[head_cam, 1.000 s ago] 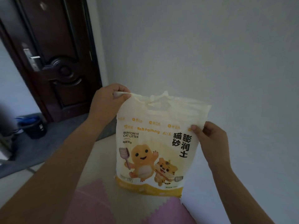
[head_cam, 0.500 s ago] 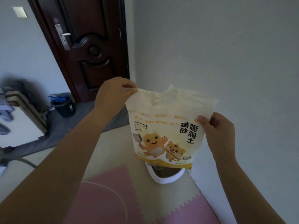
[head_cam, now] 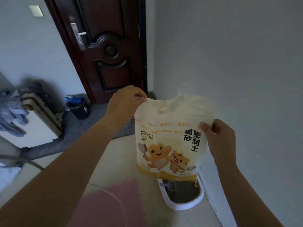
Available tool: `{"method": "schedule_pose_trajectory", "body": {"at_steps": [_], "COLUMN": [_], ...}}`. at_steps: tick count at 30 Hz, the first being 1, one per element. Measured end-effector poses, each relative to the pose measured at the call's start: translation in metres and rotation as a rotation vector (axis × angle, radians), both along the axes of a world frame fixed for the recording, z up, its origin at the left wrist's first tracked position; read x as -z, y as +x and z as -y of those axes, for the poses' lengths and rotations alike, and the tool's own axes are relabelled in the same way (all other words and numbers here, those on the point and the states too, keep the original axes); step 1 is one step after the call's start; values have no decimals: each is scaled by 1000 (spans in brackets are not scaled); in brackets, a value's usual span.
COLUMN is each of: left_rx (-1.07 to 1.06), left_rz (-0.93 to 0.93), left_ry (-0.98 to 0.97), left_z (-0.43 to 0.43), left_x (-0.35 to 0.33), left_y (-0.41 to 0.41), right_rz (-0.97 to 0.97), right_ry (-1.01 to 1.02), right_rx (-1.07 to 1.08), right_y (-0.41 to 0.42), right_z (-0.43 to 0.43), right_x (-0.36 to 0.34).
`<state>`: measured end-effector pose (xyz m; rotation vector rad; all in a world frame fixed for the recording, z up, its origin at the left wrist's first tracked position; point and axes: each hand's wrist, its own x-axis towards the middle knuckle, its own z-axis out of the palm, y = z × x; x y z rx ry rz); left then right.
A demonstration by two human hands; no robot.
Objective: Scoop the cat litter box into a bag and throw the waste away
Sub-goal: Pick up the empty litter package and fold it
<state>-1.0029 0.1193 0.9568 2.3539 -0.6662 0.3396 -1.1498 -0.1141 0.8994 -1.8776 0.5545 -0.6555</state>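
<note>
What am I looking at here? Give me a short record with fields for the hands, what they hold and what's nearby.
Held item: cat litter bag, lifted in the air, top looks open
Left hand: pinches the bag's top left corner
Right hand: pinches its right edge
Under the bag: white litter box, grey tool on its rim
By the door: dark bin

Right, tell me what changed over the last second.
The flat top of the cream printed plastic cat-litter bag has been pulled open into a puffed mouth. The white oval litter box has come into view below it. Left hand and right hand still pinch its upper edges.
</note>
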Motion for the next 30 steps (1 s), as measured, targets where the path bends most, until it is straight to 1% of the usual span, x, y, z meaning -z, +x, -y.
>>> {"method": "schedule_pose_trajectory", "body": {"at_steps": [4,8,15,20,22,26,30], "left_rx": [-113,-173,-121,39,137,333,500], "left_rz": [50,50,96,84,83,15,0], "left_ry": [31,-3,5,-7,-30,-55,-42], "left_z": [-13,-23,-13,13,29,58,83], "left_x": [-9,-9,-14,-5,-1,6,16], "left_y": [47,84,170,256,293,351,388], "right_rz": [15,10,33,11,2,-2,-16], "right_ry": [-17,-42,-35,-11,13,23,53], "right_rx": [-49,-118,-86,67,162,387,569], "right_y": [60,107,179,228,249,281,295], "right_z": [12,7,12,15,16,7,-11], "right_x": [-10,-13,-14,-6,-3,6,17]}}
